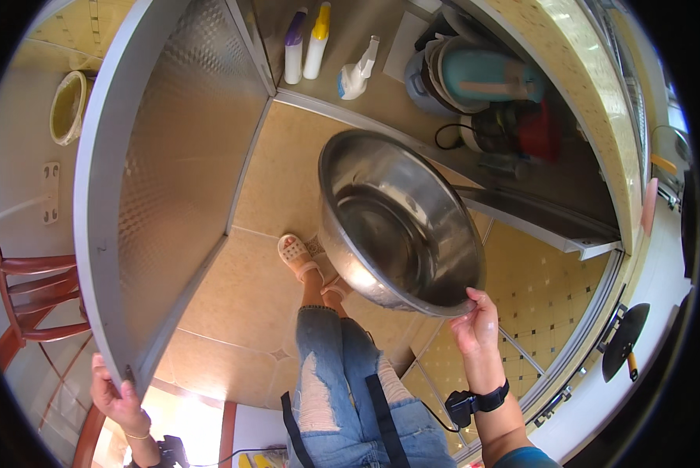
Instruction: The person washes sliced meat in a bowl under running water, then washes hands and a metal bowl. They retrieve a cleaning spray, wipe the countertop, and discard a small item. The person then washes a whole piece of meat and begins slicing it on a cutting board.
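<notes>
My right hand (475, 322) grips the rim of a large stainless steel basin (379, 234), thumb on the inside. The basin hangs tilted above the tiled floor, its inside facing me, with nothing in it. At the lower left, my left hand (116, 392) holds the edge of a cabinet door (174, 158) with a patterned translucent panel and a light metal frame. That door stands swung wide, and behind the basin is the open cabinet (326, 111). Part of the cabinet's lower front edge is hidden by the basin.
Inside the cabinet stand two spray bottles (316, 47), a white trigger bottle (356, 76), stacked basins with a teal container (484, 76), and a red container (540, 131). A second door (537, 281) lies to the right. A wooden chair (40, 292) is at left; a dark pan (625, 345) at right.
</notes>
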